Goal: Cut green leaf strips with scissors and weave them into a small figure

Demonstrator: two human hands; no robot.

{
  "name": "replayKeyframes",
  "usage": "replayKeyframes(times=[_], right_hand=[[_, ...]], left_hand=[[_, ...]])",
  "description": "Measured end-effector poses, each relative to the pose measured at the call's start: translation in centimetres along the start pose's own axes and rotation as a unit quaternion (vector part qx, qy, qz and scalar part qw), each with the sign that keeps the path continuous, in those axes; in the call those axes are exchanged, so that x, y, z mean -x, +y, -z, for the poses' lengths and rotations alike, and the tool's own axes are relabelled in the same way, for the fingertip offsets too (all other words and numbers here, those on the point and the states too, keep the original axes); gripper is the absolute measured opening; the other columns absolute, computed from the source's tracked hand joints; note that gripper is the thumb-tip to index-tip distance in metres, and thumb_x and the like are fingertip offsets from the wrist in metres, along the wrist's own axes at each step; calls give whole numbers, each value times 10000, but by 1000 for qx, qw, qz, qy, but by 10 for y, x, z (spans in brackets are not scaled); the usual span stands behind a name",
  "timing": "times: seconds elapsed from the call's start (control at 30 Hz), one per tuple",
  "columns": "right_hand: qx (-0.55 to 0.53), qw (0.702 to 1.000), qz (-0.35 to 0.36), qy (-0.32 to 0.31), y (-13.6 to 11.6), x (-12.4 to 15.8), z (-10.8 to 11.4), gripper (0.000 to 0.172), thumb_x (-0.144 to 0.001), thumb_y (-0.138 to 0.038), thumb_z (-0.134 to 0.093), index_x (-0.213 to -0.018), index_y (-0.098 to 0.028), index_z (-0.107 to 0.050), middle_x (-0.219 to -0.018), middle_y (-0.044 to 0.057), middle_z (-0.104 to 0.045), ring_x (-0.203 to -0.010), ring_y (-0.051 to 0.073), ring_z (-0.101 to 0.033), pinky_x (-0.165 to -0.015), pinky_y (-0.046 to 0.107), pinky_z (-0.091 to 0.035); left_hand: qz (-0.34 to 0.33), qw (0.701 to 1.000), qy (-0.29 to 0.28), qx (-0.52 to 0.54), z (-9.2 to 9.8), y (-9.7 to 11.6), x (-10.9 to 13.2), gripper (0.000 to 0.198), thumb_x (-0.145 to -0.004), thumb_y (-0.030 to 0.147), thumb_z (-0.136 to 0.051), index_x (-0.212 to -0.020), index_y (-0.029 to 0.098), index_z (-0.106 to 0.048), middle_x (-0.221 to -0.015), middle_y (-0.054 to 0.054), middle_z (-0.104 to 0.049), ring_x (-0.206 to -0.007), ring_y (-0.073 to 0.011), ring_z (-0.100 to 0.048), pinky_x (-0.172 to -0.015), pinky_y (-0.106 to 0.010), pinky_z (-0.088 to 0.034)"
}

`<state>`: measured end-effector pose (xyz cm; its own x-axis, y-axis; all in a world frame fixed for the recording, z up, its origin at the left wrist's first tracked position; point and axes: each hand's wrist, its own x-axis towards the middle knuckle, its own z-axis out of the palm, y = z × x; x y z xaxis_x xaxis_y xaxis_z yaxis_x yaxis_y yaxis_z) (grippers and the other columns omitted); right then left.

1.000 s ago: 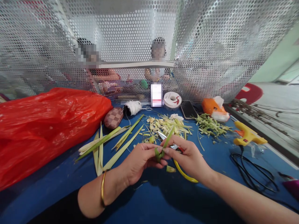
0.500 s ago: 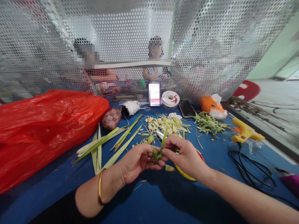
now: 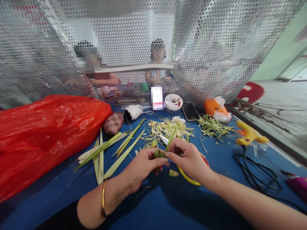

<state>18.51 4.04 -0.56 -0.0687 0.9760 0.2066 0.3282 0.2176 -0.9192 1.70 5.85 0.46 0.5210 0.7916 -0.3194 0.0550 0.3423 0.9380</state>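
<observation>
My left hand (image 3: 141,166) and my right hand (image 3: 189,159) meet over the blue table (image 3: 155,204), both pinching a small folded green leaf strip (image 3: 160,154). One end of the strip sticks up past my right fingers. My right hand also holds scissors (image 3: 189,179) with a yellow handle loop under the palm; the metal blade tip (image 3: 163,139) points away from me. My left wrist wears a gold bangle (image 3: 103,198). A small cut leaf piece (image 3: 173,173) lies below my hands.
Long green leaf strips (image 3: 112,147) lie to the left, with heaps of leaf cuttings (image 3: 170,127) beyond. A red plastic bag (image 3: 45,131) fills the left. A yellow glue gun (image 3: 249,137) with black cord (image 3: 259,172) lies to the right. A perforated metal screen (image 3: 211,48) stands behind; people sit beyond it.
My hands have pulled the leaf strip tighter, so the fold between my fingertips looks smaller. The view has shifted slightly, and both hands sit a little higher.
</observation>
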Motion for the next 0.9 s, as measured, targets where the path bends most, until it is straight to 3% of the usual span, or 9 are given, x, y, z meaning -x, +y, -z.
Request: replayKeyframes(times=[0.17,0.33,0.5,0.7,0.9], right_hand=[[-51,998,-42,13,2,0,0,130,-756,-255,-671,-751,-198,-554,-638,-46,-515,-587,115,-480,-536,236,-384],[2,999,49,-11,-4,-2,12,32,-804,-188,-649,-779,-203,-634,-722,-17,-615,-669,123,-560,-616,237,-434],[6,993,110,-48,-10,-4,21,65,-818,-168,-666,-833,-221,-700,-778,-9,-685,-736,130,-629,-685,234,-477],[-30,990,92,-99,-11,-6,26,112,-783,-162,-721,-867,-235,-734,-809,-17,-736,-763,121,-671,-721,206,-514],[-96,985,20,-140,-13,-8,31,159,-769,-189,-733,-915,-251,-744,-823,-12,-759,-769,149,-713,-707,235,-559]], left_hand=[[-13,998,31,-50,-2,-1,0,201,-775,316,-658,-688,135,-660,-623,-4,-581,-536,-87,-437,-522,-229,-317],[-2,998,63,6,0,4,-1,165,-745,302,-679,-683,150,-659,-651,-3,-611,-537,-86,-436,-501,-226,-306],[2,998,57,11,2,3,-1,181,-730,322,-696,-672,154,-659,-635,-1,-613,-528,-88,-440,-501,-231,-313],[1,999,45,6,3,3,-1,198,-723,335,-708,-674,155,-643,-616,8,-606,-508,-82,-435,-502,-229,-321],[5,999,29,21,5,4,-1,215,-717,349,-725,-719,154,-634,-639,9,-620,-503,-71,-446,-491,-215,-315]])
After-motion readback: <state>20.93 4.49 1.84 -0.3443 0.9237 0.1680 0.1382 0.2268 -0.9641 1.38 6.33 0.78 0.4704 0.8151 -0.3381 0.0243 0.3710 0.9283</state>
